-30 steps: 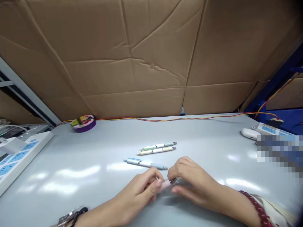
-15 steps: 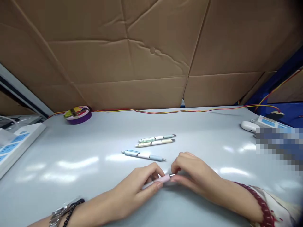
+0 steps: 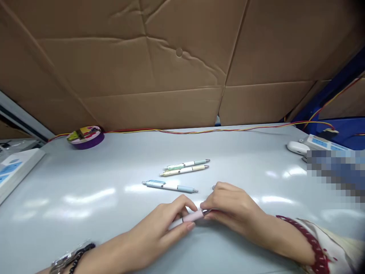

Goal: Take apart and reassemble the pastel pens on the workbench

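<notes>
On the grey tabletop (image 3: pixel 245 152), the left hand (image 3: pixel 154 230) holds the white-and-pink pen (image 3: pixel 192 216) between thumb and fingers. The right hand (image 3: pixel 235 203) is narrow, thumb and finger pinching at the pen's metal tip (image 3: pixel 206 212). The pen lies between both hands, its long axis rising slightly from left to right, so the tip is nearer to the right hand and the barrel to the left.

person's bare left hand (image 3: pixel 164 224), thumb and forefinger pinching; bare right hand (image 3: pixel 235 203) opposite, curled, thumb lowermost. left forearm (image 3: pixel 114 249), right forearm (image 3: pixel 282 236) angled inward.
</notes>
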`<state>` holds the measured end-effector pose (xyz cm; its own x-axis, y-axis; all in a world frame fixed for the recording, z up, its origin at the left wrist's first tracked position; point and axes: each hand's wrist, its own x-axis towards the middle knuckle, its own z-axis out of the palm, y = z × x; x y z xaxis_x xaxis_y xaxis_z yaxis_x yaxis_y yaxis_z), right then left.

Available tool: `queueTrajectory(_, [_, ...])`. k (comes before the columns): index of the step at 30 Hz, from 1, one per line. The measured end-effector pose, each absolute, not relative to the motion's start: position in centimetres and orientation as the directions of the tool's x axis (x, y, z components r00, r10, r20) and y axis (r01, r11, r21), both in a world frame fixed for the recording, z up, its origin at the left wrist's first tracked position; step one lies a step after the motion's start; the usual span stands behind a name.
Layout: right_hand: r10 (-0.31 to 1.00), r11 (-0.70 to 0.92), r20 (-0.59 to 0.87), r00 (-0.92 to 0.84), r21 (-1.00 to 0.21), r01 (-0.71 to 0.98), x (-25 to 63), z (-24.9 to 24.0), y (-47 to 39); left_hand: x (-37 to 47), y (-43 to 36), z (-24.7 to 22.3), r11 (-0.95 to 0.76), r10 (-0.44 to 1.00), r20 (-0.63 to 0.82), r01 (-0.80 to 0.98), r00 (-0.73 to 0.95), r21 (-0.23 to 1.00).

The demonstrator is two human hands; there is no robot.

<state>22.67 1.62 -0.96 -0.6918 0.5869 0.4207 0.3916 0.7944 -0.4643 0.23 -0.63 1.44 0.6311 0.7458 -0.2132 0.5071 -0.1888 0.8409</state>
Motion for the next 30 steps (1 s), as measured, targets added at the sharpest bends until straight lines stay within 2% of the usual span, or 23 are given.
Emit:
queueTrajectory(4, [0.594,0.79,0.42,-0.686,-0.464,0.4,22.7,-0.8,1.5,0.2,-0.5,1.5,-0.198,0.722,-0.232,0.516,0.652,0.834])
queueTrajectory(10, [0.686,0.661,0.185,-0.704,-0.563,0.496,22.6,-1.0,1.1,0.3,-0.4,1.5,-0.212,0.706,-0.209,0.484,0.677,0.849])
queueTrajectory(16, [0.712,0.643,0.314,-0.628,-0.651,0.403,22.7,-1.0,1.4,0.0,-0.5,1.4,-0.188,0.743,-0.227,0.522,0.629,0.832])
queueTrajectory(19, [0.706,0.646,0.346,-0.618,-0.672,0.363,22.9,-0.8,1.5,0.0,-0.5,1.2,-0.213,0.747,-0.192,0.503,0.637,0.838])
queueTrajectory(25, [0.67,0.69,0.416,-0.614,-0.653,0.311,22.7,-0.5,1.4,0.1,-0.4,0.8,-0.391,0.696,-0.015,0.396,0.718,0.831])
queueTrajectory(30, [0.648,0.722,0.46,-0.606,-0.624,0.299,22.8,0.2,1.6,-0.3,-0.3,0.4,-0.582,0.658,0.104,0.417,0.745,0.698])
